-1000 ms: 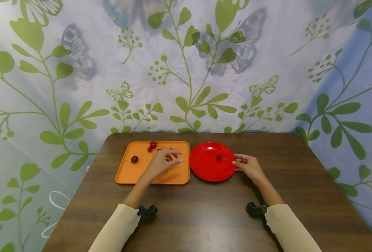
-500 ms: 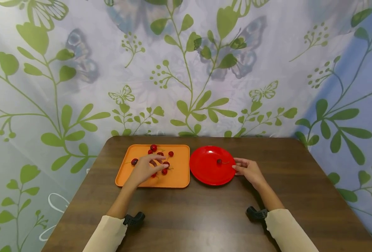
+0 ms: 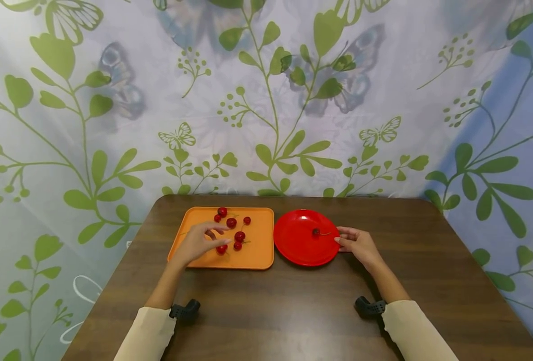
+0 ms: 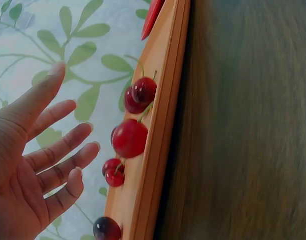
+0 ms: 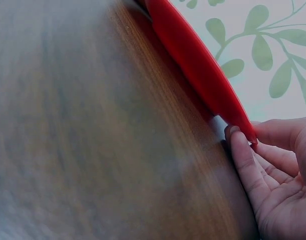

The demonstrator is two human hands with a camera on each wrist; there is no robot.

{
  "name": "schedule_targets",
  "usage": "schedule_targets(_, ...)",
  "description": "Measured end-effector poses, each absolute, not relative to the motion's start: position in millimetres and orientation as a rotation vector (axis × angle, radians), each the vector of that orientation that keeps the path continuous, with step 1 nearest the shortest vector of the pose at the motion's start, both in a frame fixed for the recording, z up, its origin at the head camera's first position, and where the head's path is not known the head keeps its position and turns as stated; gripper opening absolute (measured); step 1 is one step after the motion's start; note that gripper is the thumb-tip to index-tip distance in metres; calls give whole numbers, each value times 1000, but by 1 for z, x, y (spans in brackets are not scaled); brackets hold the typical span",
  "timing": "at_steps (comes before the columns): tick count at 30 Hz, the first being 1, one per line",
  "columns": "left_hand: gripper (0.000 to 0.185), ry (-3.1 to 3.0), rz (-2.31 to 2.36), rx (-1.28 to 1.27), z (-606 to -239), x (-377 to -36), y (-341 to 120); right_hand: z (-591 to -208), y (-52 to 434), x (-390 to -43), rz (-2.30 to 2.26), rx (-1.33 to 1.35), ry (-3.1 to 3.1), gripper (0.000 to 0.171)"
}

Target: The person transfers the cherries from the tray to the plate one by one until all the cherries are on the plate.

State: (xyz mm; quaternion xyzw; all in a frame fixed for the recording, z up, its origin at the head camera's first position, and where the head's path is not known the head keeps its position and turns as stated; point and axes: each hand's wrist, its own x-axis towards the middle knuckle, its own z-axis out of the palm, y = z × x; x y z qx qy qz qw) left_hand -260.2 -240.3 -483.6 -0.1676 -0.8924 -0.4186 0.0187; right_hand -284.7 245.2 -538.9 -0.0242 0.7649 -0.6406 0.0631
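Observation:
My left hand [image 3: 197, 243] hovers over the left part of an orange tray [image 3: 261, 253], its fingers spread and loosely bent with nothing between them. Several red cherries [image 3: 240, 236] with stems lie on the tray; the hand hides part of its left side. In the left wrist view, a cherry [image 4: 129, 138] sits beyond the fingertips, apart from them. My right hand [image 3: 361, 248] pinches the right rim of a red plate [image 3: 293, 243]. A single cherry [image 3: 316, 232] with its stem lies on that plate. The right wrist view shows thumb and fingers at the plate's edge [image 5: 203, 70].
Tray and plate stand side by side near the back of a brown wooden table [image 3: 284, 311]. Behind the table hangs a cloth [image 3: 230, 115] printed with leaves and butterflies. Dark bands [image 3: 185, 310] with curved black pieces sit on both wrists.
My left hand has drawn leftward from the tray's right part, uncovering several cherries. The right hand stays at the plate's rim, and the plate's cherry keeps its place.

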Motion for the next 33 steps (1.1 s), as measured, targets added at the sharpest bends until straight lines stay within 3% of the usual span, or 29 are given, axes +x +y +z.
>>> schedule_targets(13,44,-2891,-1267,-661,-502,-269,-263,-539,247,-286,-1924,-103,2312,50)
schedule_targets(33,35,-2922,-1333,-593,-515,-271,-265,-541,248,-287,-1922,-79,2307,51)
